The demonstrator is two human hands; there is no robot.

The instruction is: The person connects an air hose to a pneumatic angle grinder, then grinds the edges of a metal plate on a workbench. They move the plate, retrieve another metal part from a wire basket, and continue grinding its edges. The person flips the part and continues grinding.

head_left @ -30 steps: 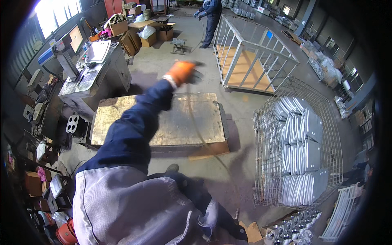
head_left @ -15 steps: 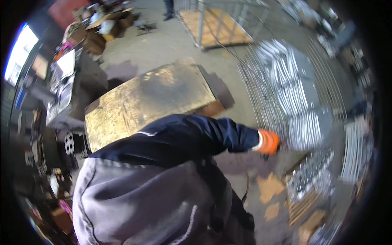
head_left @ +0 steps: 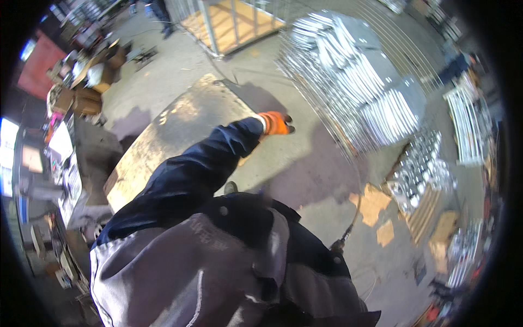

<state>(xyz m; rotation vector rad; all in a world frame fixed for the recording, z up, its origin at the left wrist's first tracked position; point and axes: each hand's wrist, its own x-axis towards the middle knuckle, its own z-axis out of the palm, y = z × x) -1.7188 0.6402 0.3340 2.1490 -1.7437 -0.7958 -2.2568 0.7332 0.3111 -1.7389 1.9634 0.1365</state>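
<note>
My left hand, in an orange glove with dark fingertips, reaches out past the right edge of a worn, scorched tabletop. Its fingers look parted, and nothing shows between them. The navy sleeve of that arm crosses over the near part of the table. At my right side, a thin dark hose runs down to a dark fitting close against my jacket. My right hand cannot be made out clearly there; its fingers are hidden.
Stacked shiny metal frames stand on a wire rack at the right. Nearer lie metal parts, cardboard pieces and brown strips. A barred cart with a wooden base stands ahead; a grey workbench is left. People stand far off.
My left hand has swung left, away from the metal frames toward the table edge. The view has turned right, and the hose fitting at my right side now shows more plainly.
</note>
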